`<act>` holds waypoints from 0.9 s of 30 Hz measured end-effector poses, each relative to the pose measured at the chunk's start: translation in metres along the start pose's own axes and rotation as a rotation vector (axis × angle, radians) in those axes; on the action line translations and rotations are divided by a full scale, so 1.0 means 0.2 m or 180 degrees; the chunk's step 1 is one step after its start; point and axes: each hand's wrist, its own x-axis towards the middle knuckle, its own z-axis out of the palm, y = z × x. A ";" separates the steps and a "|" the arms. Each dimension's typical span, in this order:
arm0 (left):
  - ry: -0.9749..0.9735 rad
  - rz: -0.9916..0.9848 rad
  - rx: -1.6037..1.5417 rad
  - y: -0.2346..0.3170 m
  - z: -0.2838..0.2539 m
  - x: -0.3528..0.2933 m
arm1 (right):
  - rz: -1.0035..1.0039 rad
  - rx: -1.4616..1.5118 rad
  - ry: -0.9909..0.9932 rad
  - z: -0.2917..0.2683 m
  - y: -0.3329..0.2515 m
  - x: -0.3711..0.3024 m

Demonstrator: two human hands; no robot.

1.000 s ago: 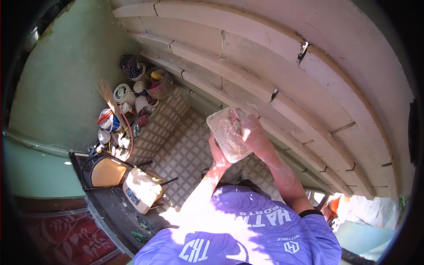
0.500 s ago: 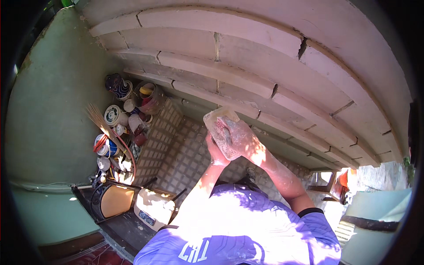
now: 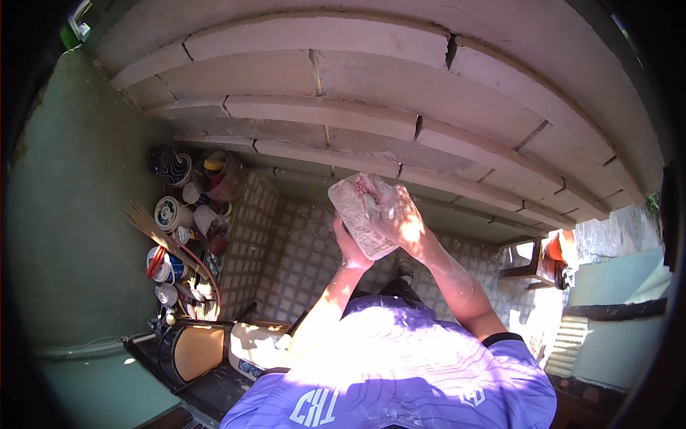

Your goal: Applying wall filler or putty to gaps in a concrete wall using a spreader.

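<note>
Near the middle of the view, my left hand supports a shallow, rectangular, dust-coated tub from beneath and its near side. The tub is tilted, and greyish-pink powdery residue covers its inside. Over its right side reaches my right hand, its dusty fingers curled down into the tub. Pinkish material shows by those fingertips; whether they grasp any of it is hidden. Pale dust marks both wrists and the right forearm.
Ahead rises a stepped pinkish block wall. Several paint buckets and a stick broom crowd the left wall. A chair stands lower left, beside a white item. Patterned floor tiles lie below the tub.
My head view has shifted, so the wall and buckets sit further left. My left hand still holds the tub; my right hand has moved slightly rightward across it.
</note>
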 end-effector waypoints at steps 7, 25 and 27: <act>-0.0120 -0.0039 -0.0018 -0.12 -0.02 0.03 | 0.0346 0.1401 0.0324 -0.21 -0.08 0.06; -0.0089 0.0016 0.0236 -0.49 0.08 0.05 | 0.1682 0.1419 0.0068 -0.40 0.26 -0.08; 0.0076 -0.0054 0.0298 -0.50 0.10 0.05 | 0.1614 0.1207 0.0180 -0.45 0.28 -0.06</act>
